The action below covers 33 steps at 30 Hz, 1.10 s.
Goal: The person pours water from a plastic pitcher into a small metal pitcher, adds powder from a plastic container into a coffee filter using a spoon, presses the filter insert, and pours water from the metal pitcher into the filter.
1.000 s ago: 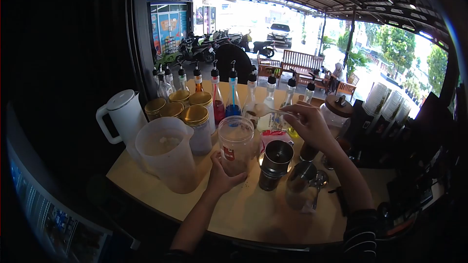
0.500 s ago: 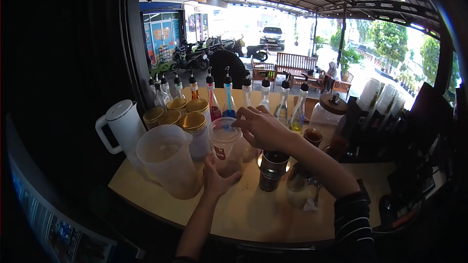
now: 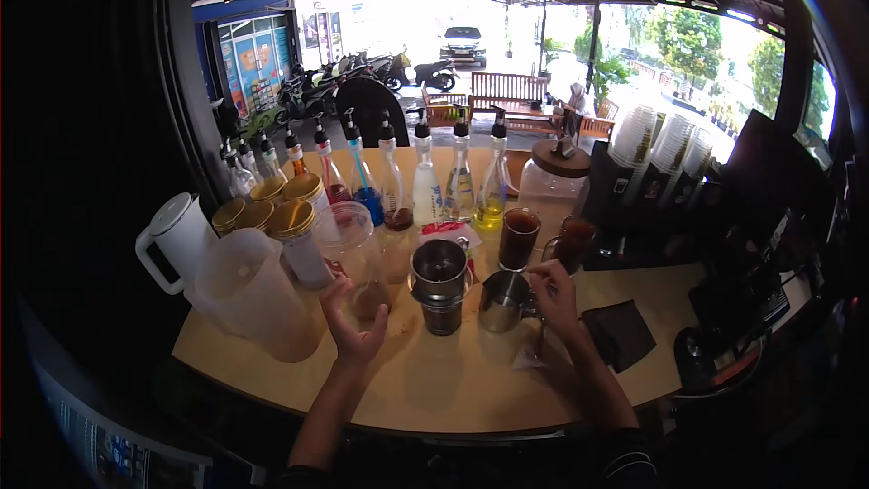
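My left hand (image 3: 356,330) is open, thumb and fingers spread, beside a large clear plastic cup (image 3: 348,240) with a small red label. Whether a fingertip touches the cup I cannot tell. My right hand (image 3: 554,297) has its fingers bent together by the rim and handle side of a steel pitcher (image 3: 503,305); what they pinch, if anything, is hidden. Between the hands a metal coffee dripper (image 3: 440,264) stands on a glass (image 3: 443,319). Behind the pitcher are a glass of dark brown drink (image 3: 520,240) and a brown glass mug (image 3: 572,243).
On the left stand a frosted jug (image 3: 243,290), a white lidded pitcher (image 3: 176,231) and several gold-lidded jars (image 3: 291,219). Pump-top syrup bottles (image 3: 423,183) line the back. On the right are a dark folded cloth (image 3: 618,333), stacked plastic cups (image 3: 634,138) and a lidded glass jar (image 3: 554,186).
My right hand has left the clear cup's rim and moved right and down to the steel pitcher. My left hand has loosened from around the cup. The view has turned right.
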### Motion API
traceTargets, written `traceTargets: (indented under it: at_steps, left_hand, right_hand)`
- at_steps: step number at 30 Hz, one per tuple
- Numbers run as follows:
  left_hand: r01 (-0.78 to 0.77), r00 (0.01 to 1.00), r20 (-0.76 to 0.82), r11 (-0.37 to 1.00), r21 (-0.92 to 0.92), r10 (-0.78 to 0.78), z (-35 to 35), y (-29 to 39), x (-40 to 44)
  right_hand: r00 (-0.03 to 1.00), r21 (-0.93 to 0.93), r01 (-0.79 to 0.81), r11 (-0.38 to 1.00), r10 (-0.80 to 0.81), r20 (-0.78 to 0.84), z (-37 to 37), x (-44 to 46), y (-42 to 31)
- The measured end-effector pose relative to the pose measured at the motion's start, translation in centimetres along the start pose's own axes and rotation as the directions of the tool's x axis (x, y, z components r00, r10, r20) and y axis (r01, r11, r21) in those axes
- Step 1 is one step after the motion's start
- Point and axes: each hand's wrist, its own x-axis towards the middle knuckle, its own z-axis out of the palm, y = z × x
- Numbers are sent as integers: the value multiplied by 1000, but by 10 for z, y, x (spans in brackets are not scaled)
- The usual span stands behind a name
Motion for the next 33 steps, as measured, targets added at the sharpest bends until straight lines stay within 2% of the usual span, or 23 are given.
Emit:
traceTargets:
  at_steps: [1, 2, 4, 5, 6, 7, 8, 9, 11, 12, 13, 14, 15, 17, 21, 24, 26, 27, 29, 30, 33]
  left_hand:
    - [-103, 992, 66, 994, -29, 104, 3, 7, 6]
    - [-110, 991, 73, 993, -36, 112, 10, 15, 14]
    - [24, 995, 98, 986, -167, -7, 27, 35, 31]
    - [16, 994, 110, 984, -176, 4, 35, 38, 37]
    - [126, 983, 165, 953, -275, -82, 42, 40, 43]
    - [236, 961, 223, 902, -362, -163, 47, 41, 46]
    - [223, 957, 258, 897, -382, -128, 51, 35, 46]
    - [217, 961, 246, 897, -386, -126, 53, 37, 44]
    - [161, 952, 302, 923, -348, -51, 56, 43, 40]
    - [157, 954, 296, 925, -345, -52, 57, 46, 39]
    - [235, 934, 340, 909, -344, -113, 58, 49, 37]
    - [312, 907, 385, 887, -340, -171, 60, 51, 36]
    - [388, 873, 431, 859, -333, -228, 62, 51, 36]
    - [421, 863, 443, 832, -361, -244, 65, 50, 37]
    - [409, 857, 453, 858, -311, -244, 58, 59, 41]
    - [410, 845, 469, 875, -257, -258, 56, 63, 46]
    - [397, 856, 456, 875, -279, -243, 59, 59, 43]
    - [410, 850, 458, 874, -262, -261, 56, 62, 45]
    - [394, 843, 467, 898, -196, -268, 54, 69, 50]
    - [418, 835, 476, 881, -224, -275, 54, 68, 49]
    - [396, 845, 468, 891, -222, -258, 56, 64, 48]
  right_hand:
    - [998, 4, -56, 998, 56, 27, -2, -7, 3]
    - [992, 8, -113, 994, 112, 53, -3, -10, 7]
    - [991, -18, -116, 993, 117, 68, -3, -12, 6]
    - [989, -44, -103, 994, 107, 101, -3, -13, 6]
    - [989, 44, -109, 993, 104, 109, -1, -13, 9]
    - [990, 43, -102, 994, 97, 102, -4, -13, 9]
    - [983, -32, -95, 995, 99, 153, -8, -14, 8]
    - [973, -106, -81, 991, 102, 207, -11, -12, 6]
    - [969, -77, -81, 994, 96, 226, -13, -13, 7]
    - [941, -7, -179, 984, 174, 292, -15, -12, 4]
    - [901, 55, -281, 958, 244, 359, -16, -10, 2]
    - [865, 36, -311, 950, 267, 425, -22, -8, -1]
    - [866, 38, -308, 950, 264, 426, -26, -5, -2]
    - [762, 97, -463, 881, 340, 551, -35, -2, 0]
    - [705, 107, -424, 900, 253, 662, -42, -2, 6]
    - [692, 118, -417, 901, 231, 684, -36, -4, 14]
    - [738, 220, -517, 827, 300, 604, -30, -6, 12]
    - [726, 222, -531, 818, 304, 616, -26, -7, 16]
    - [780, 288, -534, 795, 332, 530, -20, -12, 28]
    - [810, 324, -519, 791, 334, 482, -15, -15, 26]
    - [835, 351, -511, 785, 356, 420, -12, -15, 27]
